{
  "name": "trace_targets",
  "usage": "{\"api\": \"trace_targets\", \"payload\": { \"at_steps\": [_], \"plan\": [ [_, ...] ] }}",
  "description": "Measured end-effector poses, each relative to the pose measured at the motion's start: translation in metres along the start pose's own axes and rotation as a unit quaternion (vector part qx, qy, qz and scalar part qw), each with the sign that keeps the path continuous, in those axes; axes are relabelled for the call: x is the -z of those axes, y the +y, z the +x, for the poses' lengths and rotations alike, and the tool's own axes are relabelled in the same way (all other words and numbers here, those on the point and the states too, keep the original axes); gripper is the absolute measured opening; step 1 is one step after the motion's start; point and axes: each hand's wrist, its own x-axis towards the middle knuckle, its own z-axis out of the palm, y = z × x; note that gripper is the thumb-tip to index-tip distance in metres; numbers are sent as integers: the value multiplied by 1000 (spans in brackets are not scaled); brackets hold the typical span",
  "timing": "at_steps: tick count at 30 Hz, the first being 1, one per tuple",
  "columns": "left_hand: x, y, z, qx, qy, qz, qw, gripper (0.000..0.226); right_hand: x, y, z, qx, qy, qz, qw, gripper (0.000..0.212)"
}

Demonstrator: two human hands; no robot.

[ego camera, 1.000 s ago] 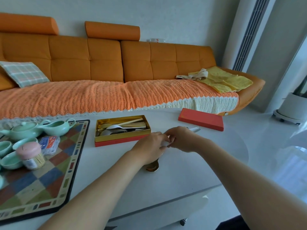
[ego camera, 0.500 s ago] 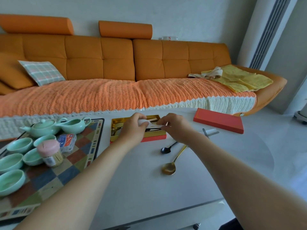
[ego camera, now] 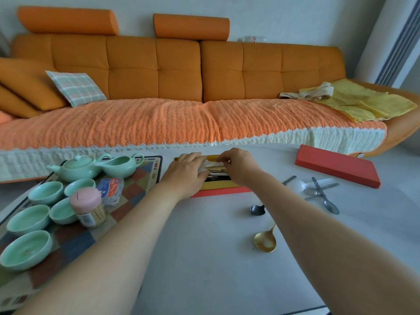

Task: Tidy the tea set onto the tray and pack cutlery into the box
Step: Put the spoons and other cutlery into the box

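Both of my hands are over the open gold-lined red box (ego camera: pixel 221 191) at the table's far side. My left hand (ego camera: pixel 185 172) and my right hand (ego camera: pixel 237 165) each grip an end of a white plastic utensil (ego camera: pixel 210 164), held low over the cutlery in the box. A gold spoon (ego camera: pixel 264 241), a black spoon (ego camera: pixel 257 209) and a cluster of silver and white pieces (ego camera: pixel 321 191) lie loose on the table to the right. The checkered tray (ego camera: pixel 75 237) on the left holds a green teapot (ego camera: pixel 78 167), a pitcher (ego camera: pixel 122 165) and several green cups (ego camera: pixel 28 218).
The red box lid (ego camera: pixel 336 165) lies at the far right of the white table (ego camera: pixel 200 258). A pink-lidded toothpick jar (ego camera: pixel 87 208) and a small blue-red packet (ego camera: pixel 111 189) stand on the tray. An orange sofa (ego camera: pixel 159 71) runs behind the table.
Both hands have moved away from me, from the table's middle to over the box, carrying the white utensil. The gold and black spoons they covered now show.
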Motion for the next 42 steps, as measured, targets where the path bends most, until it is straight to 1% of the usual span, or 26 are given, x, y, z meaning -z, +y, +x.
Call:
{"api": "trace_targets", "payload": {
  "at_steps": [3,6,8,11,13,16,19,21,24,27,29,31,32,34,38,42],
  "plan": [
    [0,1,3,13,-22,-7,1000,57,-1,-2,4,-6,3,11,1000,41],
    [-1,1,6,21,-32,12,999,61,-2,-1,2,-9,-18,5,1000,34],
    [0,0,7,29,-50,18,998,64,-1,0,-1,15,-47,-22,999,29],
    [2,2,9,37,-80,30,996,67,5,2,-6,32,-78,-30,996,30],
    [5,6,9,39,-84,42,995,67,10,4,-10,33,-79,-27,996,32],
    [9,18,12,20,-63,50,997,63,21,11,-19,29,-45,-11,998,37],
    [11,42,17,-12,-35,39,999,57,42,26,-28,33,19,3,999,41],
    [9,62,20,-38,-27,29,998,53,58,44,-35,27,43,-14,999,43],
    [0,90,24,-86,-24,20,996,48,80,79,-49,-4,46,-82,996,47],
    [-13,111,31,-126,-32,36,991,46,96,108,-66,-59,21,-147,987,50],
    [-20,123,34,-142,-33,51,988,46,102,122,-75,-85,-30,-181,979,54],
    [-26,132,36,-154,-36,62,986,47,102,130,-82,-89,-80,-204,972,60],
    [-29,135,37,-161,-37,65,984,47,102,132,-83,-88,-92,-200,971,62],
    [-33,140,38,-172,-36,63,982,49,101,132,-82,-77,-90,-167,979,62],
    [-37,146,36,-172,-27,24,984,51,95,124,-76,-54,-86,-93,990,52],
    [-34,147,34,-146,-23,-63,987,49,89,112,-70,-24,-39,-33,998,47]
  ]
}}
